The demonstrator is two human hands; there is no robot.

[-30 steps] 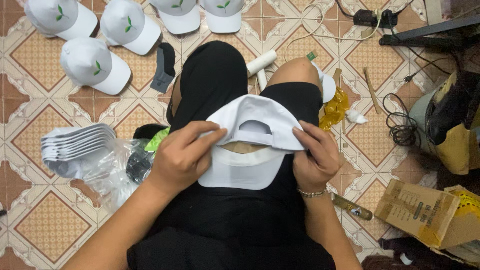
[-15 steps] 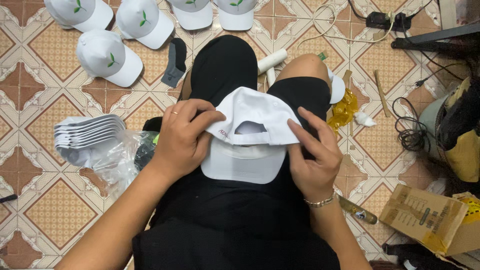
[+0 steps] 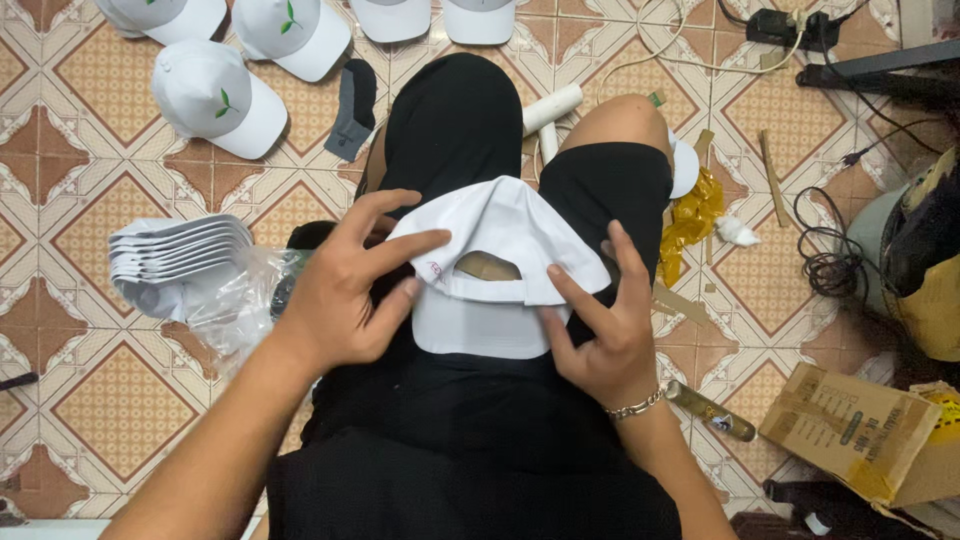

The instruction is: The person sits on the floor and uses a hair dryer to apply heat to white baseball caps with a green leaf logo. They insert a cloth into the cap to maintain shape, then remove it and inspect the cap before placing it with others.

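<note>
Head view, frame centre: left hand [image 3: 345,300] and right hand [image 3: 600,330], grips clamped on a white cap [image 3: 495,265], flattening it; stacked caps [image 3: 175,255] lie left.

White fabric baseball cap [image 3: 500,235], soft crown, flat white brim. Lying on black-clad lap, rear opening upward, brown lining visible through arched gap, brim toward wearer. Crown slightly creased, small red mark at left edge.
</note>
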